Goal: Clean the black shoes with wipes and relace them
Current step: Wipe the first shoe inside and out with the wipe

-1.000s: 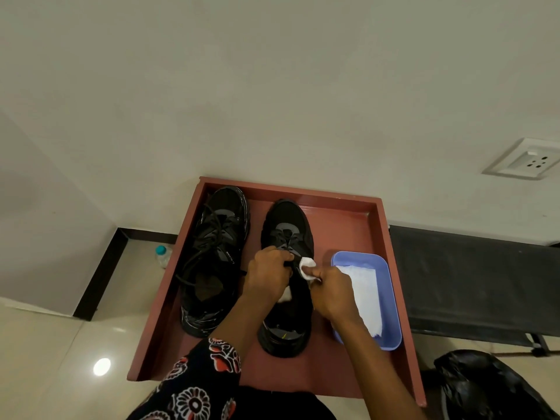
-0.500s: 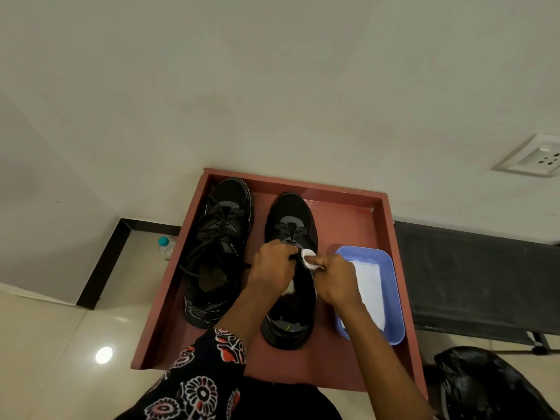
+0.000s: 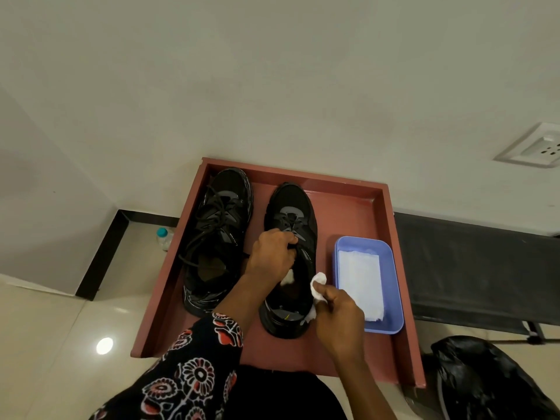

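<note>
right shoe [image 3: 291, 213]: black, laces partly in; stands toe-to-wall at the middle of the red tray [image 3: 348, 204], heel toward the person.
left shoe [image 3: 219, 225]: black, laced, lace ends loose; stands just beside the right shoe, on its left, near the tray's left wall.
left hand [image 3: 271, 256]: over the throat of the right shoe; fingers curled, pinching the lace or tongue area near the eyelets. exactly which part it grips cannot be told.
white patch [image 3: 288, 278]: small white piece below the left hand, inside the right shoe's opening; what it is cannot be told.
right hand [image 3: 339, 310]: at the right shoe's right side, by the collar and heel; thumb and fingers clenched round 1 wipe.
wipe [image 3: 318, 284]: white, crumpled, held in the right hand; its upper end touches or lies just beside the shoe's rim, its lower end shows near the heel.
blue tub [image 3: 397, 286]: shallow plastic container on the tray, just right of the right shoe; holds a flat stack of white wipes [image 3: 360, 283].
sleeve [image 3: 194, 371]: black with red and white flowers, on the left arm, at the tray's near edge.
bottle [image 3: 163, 237]: small, teal cap, on the floor left of the tray.
black bag [image 3: 491, 380]: on the floor beyond the tray's near right corner.
wall socket [image 3: 533, 150]: white, on the wall, above and right of the tray.
</note>
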